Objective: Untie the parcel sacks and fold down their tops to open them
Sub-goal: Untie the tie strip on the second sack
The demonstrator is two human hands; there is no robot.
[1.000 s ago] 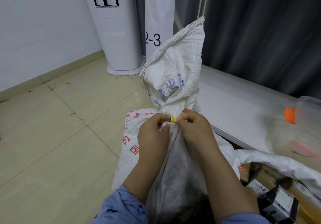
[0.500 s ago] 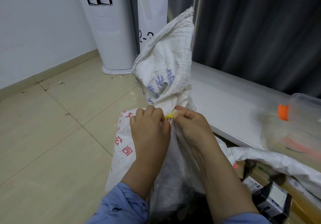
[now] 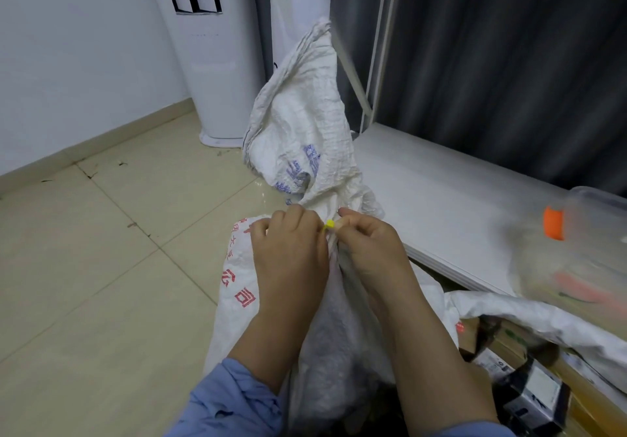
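Observation:
A white woven parcel sack (image 3: 305,138) with blue print stands before me, its gathered top rising above a cinched neck. A small yellow tie (image 3: 329,224) binds that neck. My left hand (image 3: 290,253) and my right hand (image 3: 368,246) meet at the neck, and the fingertips of both pinch the yellow tie from either side. Below my hands the sack's body (image 3: 237,287) bulges out, with red characters printed on its left side. The rest of the tie is hidden by my fingers.
A white low platform (image 3: 441,206) runs along the right, before a dark curtain. A clear plastic container with an orange part (image 3: 556,224) sits at right. Boxes and another white sack (image 3: 529,318) lie at lower right. A white floor-standing unit (image 3: 210,63) stands behind, on tiled floor.
Both hands stay pinched at the yellow tie. The left hand has shifted slightly over the neck, and the sack top leans a little more to the left.

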